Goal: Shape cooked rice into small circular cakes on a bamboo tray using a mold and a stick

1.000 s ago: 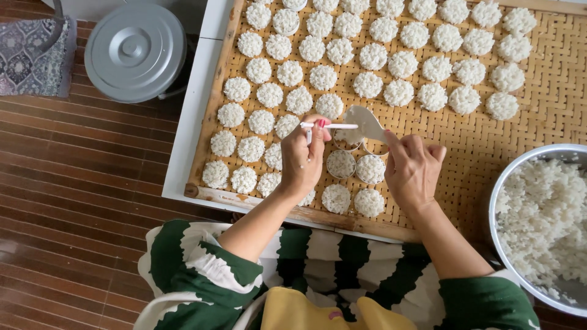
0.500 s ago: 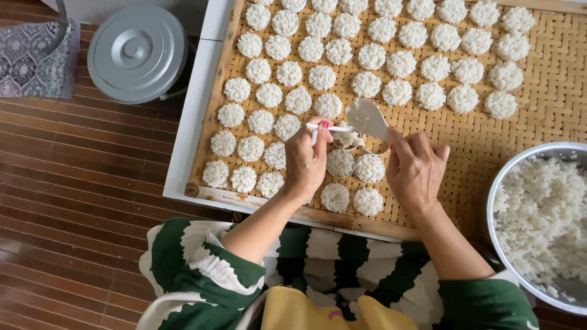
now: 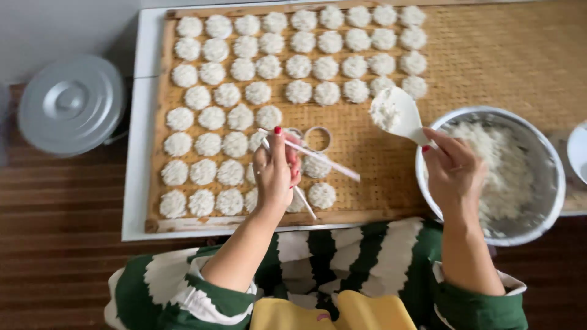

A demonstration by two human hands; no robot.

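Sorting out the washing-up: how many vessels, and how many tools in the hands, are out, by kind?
Metal bowl: 1
Lidded grey pot: 1
White dish at the right edge: 1
White rice paddle in right hand: 1
Chopsticks in left hand: 2
Total: 6

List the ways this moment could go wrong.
1. The white paddle in the right hand carries a loose heap of rice over the woven tray; it might drop short of the ring mould.
2. The left hand holds chopsticks right over finished rice discs, which they could dent.
3. The rice bowl appears to overhang the table edge, so a knock might tip it.
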